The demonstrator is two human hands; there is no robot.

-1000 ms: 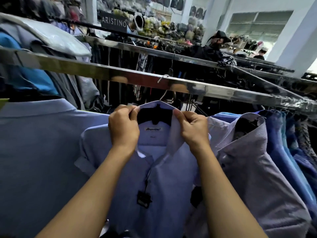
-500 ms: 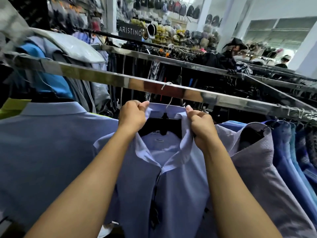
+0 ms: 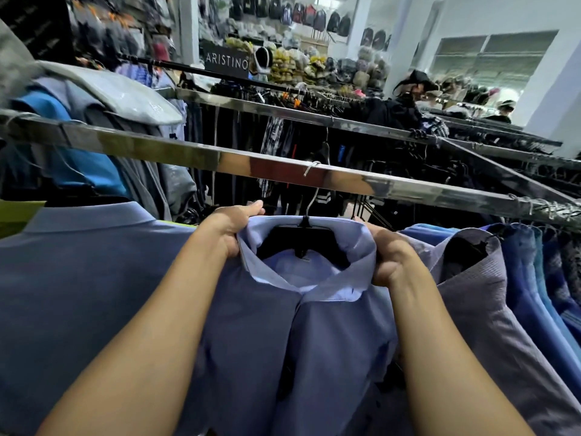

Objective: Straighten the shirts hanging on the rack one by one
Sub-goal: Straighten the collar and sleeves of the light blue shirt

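A light blue collared shirt hangs in front of me on a black hanger whose wire hook goes over the chrome rail. My left hand grips the left side of its collar, thumb on top. My right hand grips the right side of the collar, fingers curled round the fabric. The collar lies folded down on both sides. A grey-blue shirt hangs to the left and a lilac-grey shirt to the right, both touching the middle one.
Several darker blue shirts crowd the rail at the far right. Behind stands a second chrome rail with dark garments. A black sign and shelves of bags and hats fill the back. A person in dark clothes stands beyond.
The collar, held upright a second ago, is now folded down. Both hands have slid outward along it to its sides. The view has moved closer and lower over the shirt.
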